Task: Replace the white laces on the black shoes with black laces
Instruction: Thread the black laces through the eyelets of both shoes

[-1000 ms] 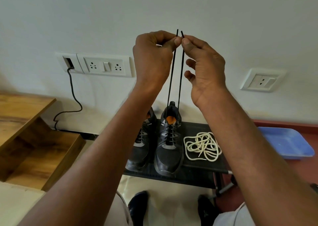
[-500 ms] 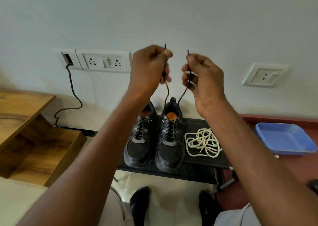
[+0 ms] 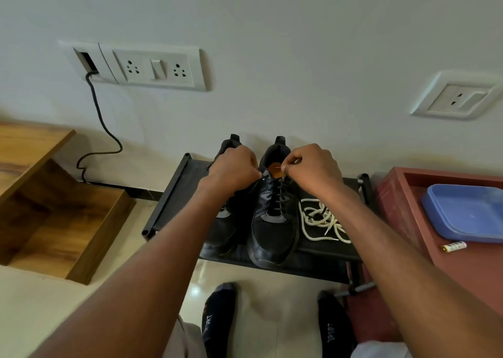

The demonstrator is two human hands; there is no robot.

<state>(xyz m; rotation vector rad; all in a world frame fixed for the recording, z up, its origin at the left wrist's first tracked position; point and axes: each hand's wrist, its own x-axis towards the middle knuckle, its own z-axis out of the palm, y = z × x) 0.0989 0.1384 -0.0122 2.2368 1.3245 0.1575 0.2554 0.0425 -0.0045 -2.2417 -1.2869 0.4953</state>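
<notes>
two black shoes (image 3: 272,221) sit side by side on a low black rack (image 3: 168,194) against the far wall. right shoe threaded with black lace (image 3: 276,194). left hand (image 3: 234,169) and right hand (image 3: 313,169) each pinch a lace end at the shoe's collar. white laces (image 3: 321,220) lie heaped just right of it. blue tray (image 3: 462,213) on red table (image 3: 408,208), far right.

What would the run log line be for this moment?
step: tying black lace | left hand and right hand: pinching lace ends at right shoe collar | white laces: removed, beside shoe
</notes>
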